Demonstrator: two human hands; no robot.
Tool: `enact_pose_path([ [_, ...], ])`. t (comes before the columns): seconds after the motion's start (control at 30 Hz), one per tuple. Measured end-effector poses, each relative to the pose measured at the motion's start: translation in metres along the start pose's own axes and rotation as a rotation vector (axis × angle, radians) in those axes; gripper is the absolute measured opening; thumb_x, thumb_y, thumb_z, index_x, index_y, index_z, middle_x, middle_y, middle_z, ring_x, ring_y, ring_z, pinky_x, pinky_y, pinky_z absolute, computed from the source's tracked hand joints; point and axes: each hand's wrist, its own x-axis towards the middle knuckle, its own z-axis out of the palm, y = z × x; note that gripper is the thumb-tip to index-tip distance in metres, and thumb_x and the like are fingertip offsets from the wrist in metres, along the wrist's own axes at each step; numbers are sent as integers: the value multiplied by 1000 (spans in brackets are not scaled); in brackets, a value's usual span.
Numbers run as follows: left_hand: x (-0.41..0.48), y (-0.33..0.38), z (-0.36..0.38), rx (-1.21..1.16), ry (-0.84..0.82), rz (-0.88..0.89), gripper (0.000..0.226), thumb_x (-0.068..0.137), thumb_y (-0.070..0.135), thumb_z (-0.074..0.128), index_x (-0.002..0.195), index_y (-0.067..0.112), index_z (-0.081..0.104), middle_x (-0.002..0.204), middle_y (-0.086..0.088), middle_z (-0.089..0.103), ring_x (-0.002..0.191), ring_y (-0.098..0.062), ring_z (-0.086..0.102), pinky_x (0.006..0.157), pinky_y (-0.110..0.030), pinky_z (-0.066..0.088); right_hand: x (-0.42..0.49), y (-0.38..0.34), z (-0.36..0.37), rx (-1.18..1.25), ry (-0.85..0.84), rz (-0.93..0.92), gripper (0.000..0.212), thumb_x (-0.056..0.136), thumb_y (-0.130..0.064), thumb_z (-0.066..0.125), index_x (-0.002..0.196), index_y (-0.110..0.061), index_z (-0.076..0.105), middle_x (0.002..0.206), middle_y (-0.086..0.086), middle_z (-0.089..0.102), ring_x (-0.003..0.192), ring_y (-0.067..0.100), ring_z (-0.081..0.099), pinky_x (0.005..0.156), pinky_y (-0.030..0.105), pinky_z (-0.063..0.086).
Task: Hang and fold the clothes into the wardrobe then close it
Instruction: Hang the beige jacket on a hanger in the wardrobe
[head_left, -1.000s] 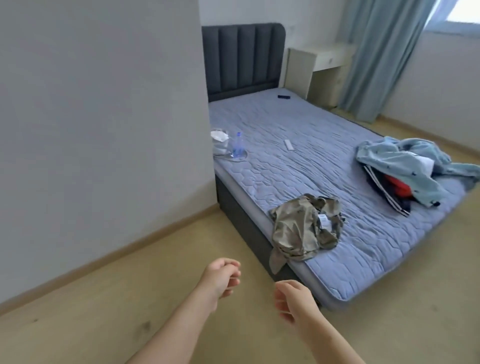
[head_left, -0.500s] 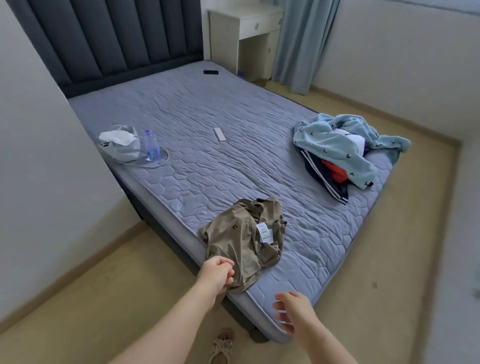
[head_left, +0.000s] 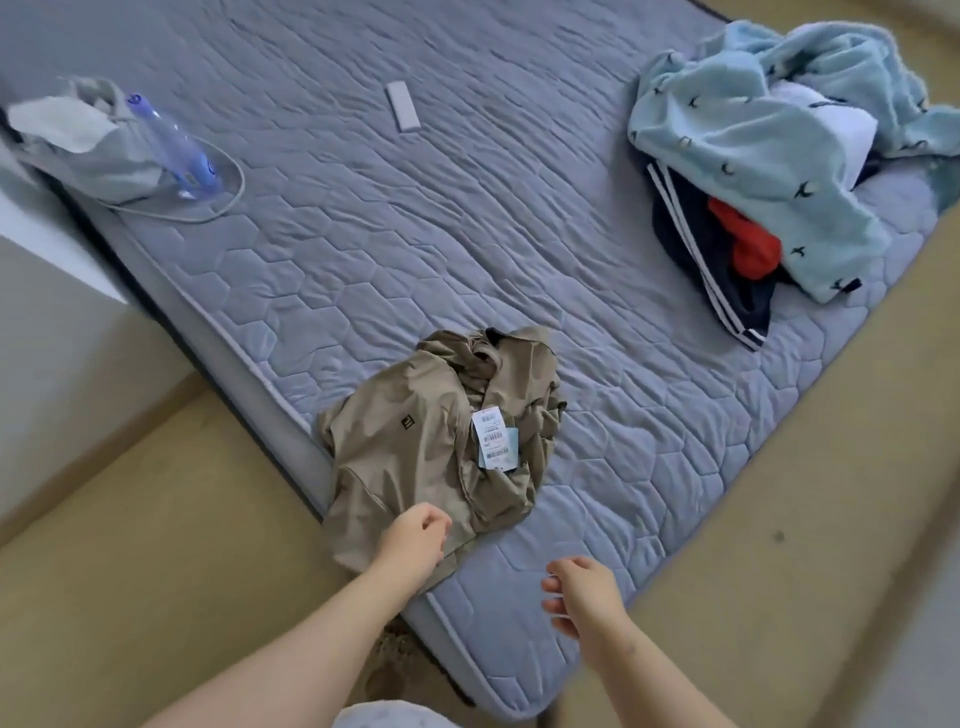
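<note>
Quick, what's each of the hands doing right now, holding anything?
Left hand: fingers curled at the near edge of the khaki shirt; whether it grips cannot be told.
Right hand: open, loosely curled, holding nothing.

mattress (head_left: 363, 234): grey-blue, hexagon quilting
shirt (head_left: 405, 452): khaki, small dark logo
fleece (head_left: 727, 145): pale blue, dark marks, perhaps birds
garment (head_left: 727, 301): navy, white stripes

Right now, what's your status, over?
Left hand and right hand empty, loosely curled. Khaki garment crumpled at mattress edge, tags on top. Nothing else covers it.
</note>
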Motion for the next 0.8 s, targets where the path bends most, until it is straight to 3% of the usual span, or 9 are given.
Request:
enact_pose_path([
  [0.13,37,-7,40,116,63,-13,19,94,29,45,77,30,54,84,1,62,82,-23,60,62,-24,40,52,-13,-17,-32,-44,49,10,91,-4,45,84,-9,47,64,6,45,48,14,37,44,19,27],
  [0.2,58,-7,65,136,106,13,9,93,32,49,97,27,56,107,-1,58,101,-20,54,77,-24,39,78,-15,-27,-63,-39,65,10,91,-5,46,82,-9,49,64,5,47,49,15,40,47,20,30],
  [0.27,77,-4,91,120,153,39,40,88,34,58,125,22,48,131,-4,43,120,-20,43,96,-25,32,99,-16,-33,-45,-37,94,13,91,-5,46,79,-11,48,63,4,48,50,15,41,49,21,31],
  [0.37,98,11,124,36,216,-38,82,77,43,70,141,20,25,142,-8,24,130,-24,32,104,-30,26,120,-15,-34,54,-28,139,14,92,-7,49,78,-11,50,61,4,50,51,16,40,51,23,32],
  [0.47,117,16,137,330,272,-119,94,76,48,68,145,27,7,138,-11,20,125,-32,35,100,-37,33,132,-14,-34,72,-53,161,11,91,-7,50,80,-11,52,61,4,51,51,16,41,52,23,32],
  [0.53,129,16,131,403,221,-198,80,82,35,64,143,26,13,133,-14,32,117,-34,44,94,-37,39,137,-11,-36,47,-67,185,11,91,-6,48,82,-10,52,60,3,50,50,16,41,51,22,32],
  [0.67,134,20,113,227,157,-162,15,87,12,51,101,15,45,102,-9,59,80,-26,58,64,-28,45,141,-7,-37,62,-60,218,10,92,-9,49,83,-11,54,61,4,51,50,16,43,51,23,34],
  [0.73,121,22,109,91,110,-88,10,85,9,57,85,17,50,90,-2,60,65,-15,53,51,-19,43,137,-9,-38,170,-65,274,10,92,-14,51,84,-12,57,66,4,56,54,17,48,54,25,37],
  [0.8,105,23,108,-219,40,-64,18,83,6,64,80,21,55,86,0,63,67,-10,55,50,-11,45,130,-15,-38,348,-92,329,11,92,-19,52,85,-14,59,76,5,61,63,20,55,58,27,41],
])
